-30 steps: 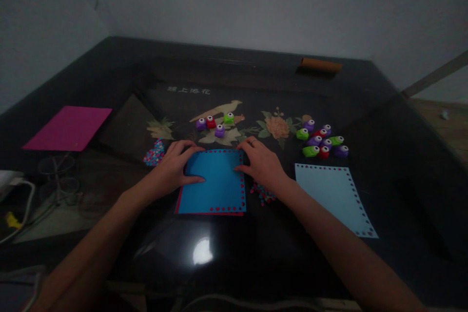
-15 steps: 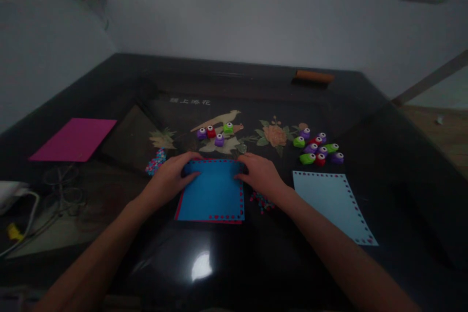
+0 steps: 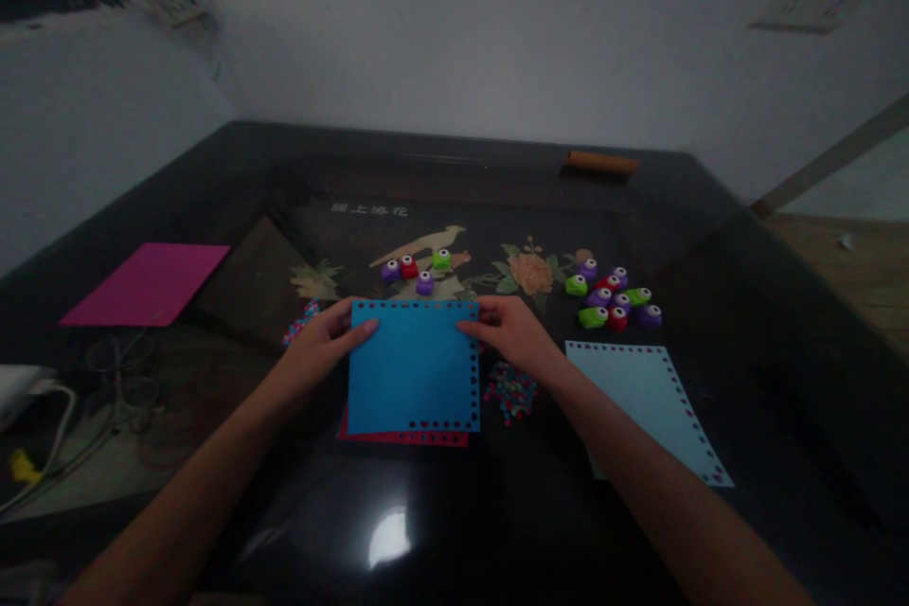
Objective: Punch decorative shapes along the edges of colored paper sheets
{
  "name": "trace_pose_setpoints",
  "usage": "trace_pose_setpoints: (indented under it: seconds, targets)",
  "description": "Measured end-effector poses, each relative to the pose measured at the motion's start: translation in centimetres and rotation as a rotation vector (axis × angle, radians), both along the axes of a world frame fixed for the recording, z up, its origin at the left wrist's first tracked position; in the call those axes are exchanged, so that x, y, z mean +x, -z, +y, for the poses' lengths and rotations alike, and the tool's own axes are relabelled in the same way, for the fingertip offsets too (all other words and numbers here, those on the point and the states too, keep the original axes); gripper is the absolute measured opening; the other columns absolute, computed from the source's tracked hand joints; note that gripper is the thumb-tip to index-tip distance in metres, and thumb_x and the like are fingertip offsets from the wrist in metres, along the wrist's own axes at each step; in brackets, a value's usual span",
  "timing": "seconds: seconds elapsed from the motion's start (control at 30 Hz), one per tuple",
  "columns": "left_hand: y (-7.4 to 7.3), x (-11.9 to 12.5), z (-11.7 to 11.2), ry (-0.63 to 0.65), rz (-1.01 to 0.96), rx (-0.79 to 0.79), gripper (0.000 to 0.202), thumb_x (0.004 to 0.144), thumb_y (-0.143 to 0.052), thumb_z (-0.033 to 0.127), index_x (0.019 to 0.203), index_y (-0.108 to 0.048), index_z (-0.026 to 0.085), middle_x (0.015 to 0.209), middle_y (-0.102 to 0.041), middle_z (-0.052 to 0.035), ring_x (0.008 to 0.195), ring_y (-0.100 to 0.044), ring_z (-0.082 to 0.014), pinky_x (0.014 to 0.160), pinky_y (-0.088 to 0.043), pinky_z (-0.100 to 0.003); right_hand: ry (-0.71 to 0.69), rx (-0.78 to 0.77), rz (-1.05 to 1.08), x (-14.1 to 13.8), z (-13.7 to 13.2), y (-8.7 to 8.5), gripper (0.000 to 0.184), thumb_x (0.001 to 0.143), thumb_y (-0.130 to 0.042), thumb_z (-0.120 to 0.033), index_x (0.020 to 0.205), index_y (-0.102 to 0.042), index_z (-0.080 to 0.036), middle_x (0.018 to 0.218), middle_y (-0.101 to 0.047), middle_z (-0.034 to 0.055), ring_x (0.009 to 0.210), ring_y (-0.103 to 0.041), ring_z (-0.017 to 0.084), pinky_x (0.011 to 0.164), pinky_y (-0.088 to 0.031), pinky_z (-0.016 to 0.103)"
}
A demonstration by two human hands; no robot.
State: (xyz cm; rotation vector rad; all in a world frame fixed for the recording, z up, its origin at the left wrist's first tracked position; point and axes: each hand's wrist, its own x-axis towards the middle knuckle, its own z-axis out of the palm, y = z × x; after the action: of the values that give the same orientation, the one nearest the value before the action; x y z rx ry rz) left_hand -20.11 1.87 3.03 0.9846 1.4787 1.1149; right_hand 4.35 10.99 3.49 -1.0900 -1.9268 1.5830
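Observation:
A bright blue paper sheet [image 3: 414, 365] with punched holes along its edges is lifted slightly off a red sheet [image 3: 404, 436] that lies under it on the dark table [image 3: 497, 511]. My left hand [image 3: 321, 343] pinches the blue sheet's upper left edge, thumb on top. My right hand [image 3: 512, 333] pinches its upper right edge the same way. Small heaps of punched confetti [image 3: 512, 391] lie beside my right wrist, and more confetti [image 3: 298, 324] sits behind my left hand.
A light blue punched sheet [image 3: 650, 398] lies at right. Two groups of small craft punches sit beyond the sheets, one group [image 3: 418, 270] at centre, one [image 3: 612, 295] at right. A magenta sheet [image 3: 146, 282] lies far left, cables [image 3: 43, 417] near the left edge, a brown roll [image 3: 600, 162] at the back.
Both hands went from pressing flat on the blue sheet to pinching its top corners. The sheet has risen and shifted off the red sheet, showing more red at the bottom.

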Motion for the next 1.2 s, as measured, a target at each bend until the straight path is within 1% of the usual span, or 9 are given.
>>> trace_pose_setpoints:
  seconds: [0.13, 0.3, 0.43, 0.57, 0.67, 0.77, 0.87, 0.97, 1.2]
  targets:
    - [0.6, 0.2, -0.4, 0.079, -0.116, -0.086, 0.039, 0.072, -0.075, 0.043, 0.102, -0.067, 0.019, 0.093, -0.074, -0.0085, 0.08, -0.07, -0.0243, 0.073, -0.057, -0.034, 0.05, -0.101, 0.096, 0.5, 0.4, -0.8, 0.017, 0.076, -0.064, -0.028, 0.066, -0.056, -0.018, 0.062, -0.055, -0.0024, 0.057, -0.052, 0.011, 0.055, -0.041, 0.027]
    - [1.0, 0.8, -1.0, 0.213, -0.19, -0.176, 0.036, 0.073, -0.074, 0.043, 0.097, -0.071, 0.016, 0.088, -0.075, -0.0097, 0.074, -0.071, -0.0233, 0.074, -0.058, -0.036, 0.097, -0.042, 0.084, 1.2, 0.9, -1.3, 0.026, 0.077, -0.063, -0.034, 0.061, -0.05, -0.019, 0.055, -0.048, -0.0046, 0.052, -0.047, 0.01, 0.052, -0.035, 0.026]
    - [0.9, 1.3, -1.4, 0.305, -0.241, -0.24, 0.037, 0.073, -0.075, 0.043, 0.099, -0.071, 0.017, 0.089, -0.076, -0.0092, 0.08, -0.071, -0.0247, 0.074, -0.058, -0.035, 0.1, 0.02, 0.118, 1.5, 1.2, -1.4, 0.029, 0.076, -0.063, -0.035, 0.057, -0.048, -0.019, 0.052, -0.042, -0.0065, 0.05, -0.042, 0.009, 0.05, -0.03, 0.025]
    - [0.3, 2.1, -2.0, 0.293, -0.287, -0.302, 0.052, 0.074, -0.075, 0.037, 0.121, -0.059, 0.021, 0.097, -0.075, -0.0071, 0.081, -0.072, -0.023, 0.077, -0.058, -0.036, 0.109, 0.054, 0.132, 1.6, 1.2, -1.8, 0.027, 0.076, -0.064, -0.037, 0.06, -0.051, -0.019, 0.054, -0.044, -0.0059, 0.051, -0.041, 0.009, 0.051, -0.029, 0.025]
    - [-0.3, 2.6, -2.4, 0.342, -0.285, -0.335, 0.063, 0.077, -0.073, 0.036, 0.132, -0.046, 0.022, 0.094, -0.075, -0.0067, 0.072, -0.072, -0.022, 0.067, -0.059, -0.035, 0.121, 0.075, 0.112, 1.7, 1.0, -2.2, 0.028, 0.078, -0.063, -0.037, 0.06, -0.05, -0.019, 0.055, -0.043, -0.0057, 0.052, -0.04, 0.009, 0.051, -0.028, 0.025]
    - [-0.6, 2.9, -2.5, 0.469, -0.226, -0.353, 0.05, 0.081, -0.067, 0.04, 0.122, -0.052, 0.016, 0.077, -0.075, -0.0061, 0.059, -0.069, -0.0201, 0.058, -0.056, -0.031, 0.142, 0.096, 0.094, 1.7, 1.0, -2.5, 0.025, 0.079, -0.063, -0.036, 0.063, -0.053, -0.018, 0.058, -0.045, -0.005, 0.054, -0.041, 0.009, 0.053, -0.03, 0.026]
    - [-0.3, 3.1, -2.5, 0.556, -0.156, -0.31, 0.035, 0.084, -0.062, 0.043, 0.103, -0.061, 0.014, 0.067, -0.073, -0.0049, 0.058, -0.067, -0.0177, 0.061, -0.053, -0.028, 0.18, 0.161, 0.069, 1.8, 1.1, -2.6, 0.026, 0.078, -0.064, -0.036, 0.062, -0.054, -0.018, 0.059, -0.046, -0.0043, 0.057, -0.041, 0.01, 0.055, -0.031, 0.026]
    - [0.2, 3.3, -2.4, 0.555, -0.109, -0.248, 0.028, 0.083, -0.063, 0.041, 0.094, -0.065, 0.016, 0.064, -0.071, -0.0033, 0.057, -0.065, -0.017, 0.061, -0.052, -0.028, 0.197, 0.178, 0.061, 1.9, 1.1, -2.6, 0.025, 0.078, -0.064, -0.036, 0.063, -0.054, -0.018, 0.06, -0.046, -0.0037, 0.058, -0.041, 0.01, 0.055, -0.032, 0.026]
    - [0.3, 3.8, -2.3, 0.383, -0.162, -0.157, 0.021, 0.072, -0.073, 0.029, 0.091, -0.069, 0.021, 0.076, -0.074, -0.003, 0.065, -0.067, -0.0193, 0.063, -0.053, -0.029, 0.19, 0.175, 0.119, 1.7, 0.9, -3.2, 0.025, 0.082, -0.059, -0.04, 0.067, -0.058, -0.019, 0.062, -0.051, -0.0021, 0.061, -0.046, 0.012, 0.057, -0.037, 0.026]
